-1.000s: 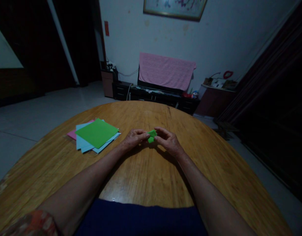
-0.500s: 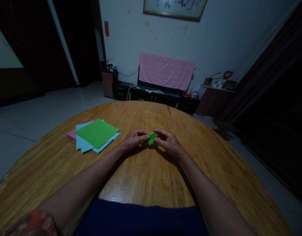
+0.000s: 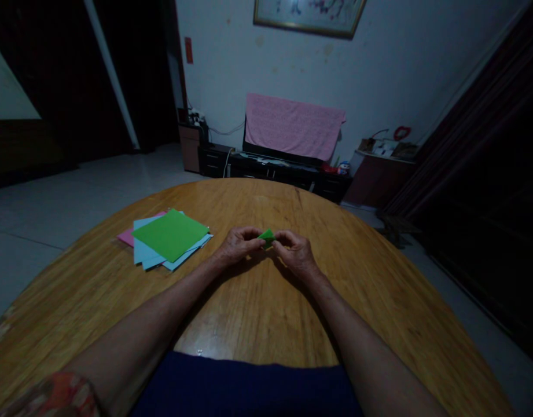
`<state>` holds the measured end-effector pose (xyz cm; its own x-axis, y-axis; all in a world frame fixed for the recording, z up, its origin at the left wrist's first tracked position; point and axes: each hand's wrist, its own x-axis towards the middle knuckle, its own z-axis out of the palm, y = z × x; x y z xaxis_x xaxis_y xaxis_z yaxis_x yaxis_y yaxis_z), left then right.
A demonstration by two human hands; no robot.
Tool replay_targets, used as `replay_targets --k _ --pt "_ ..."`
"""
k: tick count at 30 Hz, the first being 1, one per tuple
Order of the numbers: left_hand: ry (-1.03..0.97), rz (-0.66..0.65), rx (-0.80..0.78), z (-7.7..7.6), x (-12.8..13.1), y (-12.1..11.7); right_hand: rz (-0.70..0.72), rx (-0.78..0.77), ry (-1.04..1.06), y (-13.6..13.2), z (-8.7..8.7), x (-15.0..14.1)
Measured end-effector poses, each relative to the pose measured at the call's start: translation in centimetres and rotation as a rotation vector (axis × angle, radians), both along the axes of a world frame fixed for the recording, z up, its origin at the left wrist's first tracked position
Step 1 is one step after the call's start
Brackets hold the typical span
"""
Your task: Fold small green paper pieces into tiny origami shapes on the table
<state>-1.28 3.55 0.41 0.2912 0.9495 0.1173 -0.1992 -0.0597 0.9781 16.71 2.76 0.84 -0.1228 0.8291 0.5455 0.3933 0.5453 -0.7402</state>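
A small piece of folded green paper [image 3: 267, 236] is held between my two hands, above the middle of the round wooden table [image 3: 249, 313]. My left hand [image 3: 240, 244] pinches its left side between thumb and fingers. On the other side, the thumb and fingertips of my right hand [image 3: 294, 250] close on its right edge. The fingers partly cover the paper, so its exact folds cannot be made out. To the left of my hands lies a fanned stack of square paper, with a green sheet [image 3: 171, 234] on top of light blue sheets [image 3: 147, 256] and a pink one [image 3: 127, 237].
Beyond the table's far edge stands a low black cabinet [image 3: 257, 169], with a pink cloth [image 3: 294, 126] draped over a screen. A side cabinet [image 3: 372, 179] bearing small items stands at the right. A dark blue cloth [image 3: 249, 385] shows at the near edge.
The folded green paper has tilted and turned in my fingers, showing a different, more pointed outline. My right hand has shifted slightly. The paper stack has stayed in place.
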Motion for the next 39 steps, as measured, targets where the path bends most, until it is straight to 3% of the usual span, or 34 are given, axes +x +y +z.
replay_targets --k 7,24,39 --pt "0.039 -0.035 0.095 -0.79 -0.25 0.71 0.042 0.12 -0.035 -0.19 0.52 0.23" --pt "0.036 -0.01 0.012 -0.69 0.09 0.45 0.028 0.211 -0.216 -0.08 0.59 0.26" --pt "0.061 -0.023 -0.015 -0.1 0.28 0.22 -0.042 0.214 -0.181 -0.11 0.57 0.5"
